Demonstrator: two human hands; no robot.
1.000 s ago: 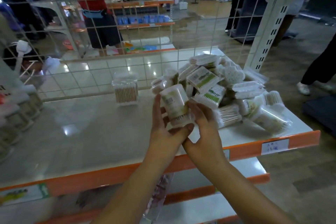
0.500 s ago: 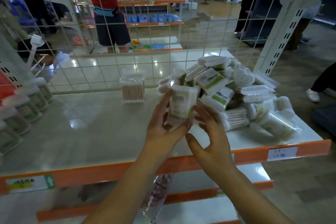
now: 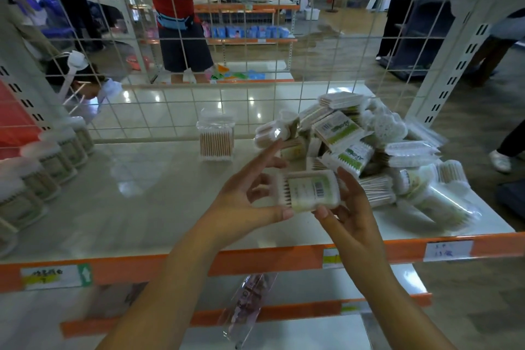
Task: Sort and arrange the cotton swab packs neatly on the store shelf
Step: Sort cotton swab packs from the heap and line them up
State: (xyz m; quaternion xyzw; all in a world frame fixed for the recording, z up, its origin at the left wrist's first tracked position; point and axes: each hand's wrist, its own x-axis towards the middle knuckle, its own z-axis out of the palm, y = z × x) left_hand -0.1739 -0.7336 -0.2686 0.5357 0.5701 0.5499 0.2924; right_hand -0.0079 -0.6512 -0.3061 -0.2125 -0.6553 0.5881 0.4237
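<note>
Held up over the shelf [image 3: 142, 207], between both hands: one clear box of swabs [image 3: 308, 190], lying on its side, barcode facing up. Left hand [image 3: 247, 202] with thumb under the box's near edge and fingers spread, pointer sticking up and off the box. Right hand [image 3: 348, 207] curled round the box's right end, thumb below, fingers behind.

Off to the right, just past the held box, a messy heap of packs [image 3: 369, 150], some boxes, some soft bags. Further back in the middle, one pack standing alone [image 3: 216, 138] by the wire grid [image 3: 255, 99]. Along the left edge, a tidy row of round tubs [image 3: 51, 159].

Probably very light, this box. Hard, stiff sides, so no squashing, but smooth plastic and likely slippery. Best held by the two short ends or flat across the wide sides, not by the lid, which might pop. Easy to stand up beside the lone pack. Soft bags in the heap likely floppy and slidy, so better picked up round the middle.
</note>
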